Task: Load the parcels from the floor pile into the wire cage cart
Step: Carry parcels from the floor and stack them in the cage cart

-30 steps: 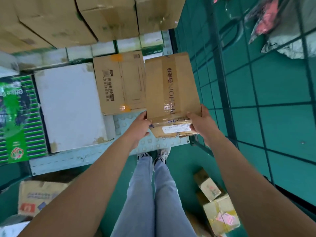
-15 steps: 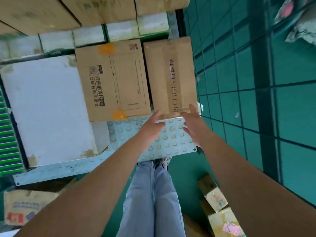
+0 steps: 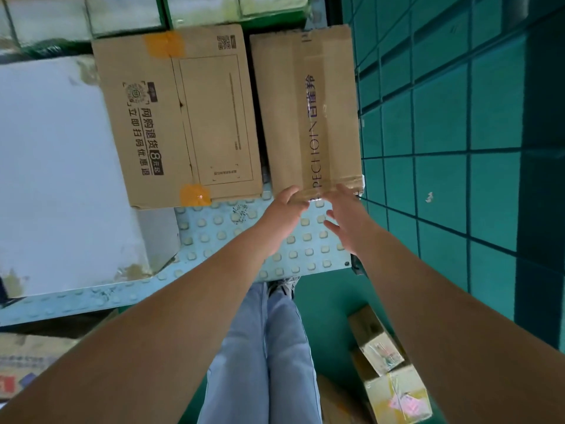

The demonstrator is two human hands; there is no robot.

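Head cam: box (image 3: 305,117) lies flat on cart floor (image 3: 244,240) by mesh. L hand (image 3: 282,211) and R hand (image 3: 347,217), fingers loosely spread, touch its near edge.

Parcel depot: boxes (image 3: 180,117), cage cart (image 3: 443,117).

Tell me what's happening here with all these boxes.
A person is loading parcels into a wire cage cart. Both hands are at the near end of a PECHOIN box lying flat on the cart floor, beside a printed box. The left hand touches its edge; the right hand is open with fingers spread, near the corner. More parcels wait on the floor by the person's legs.
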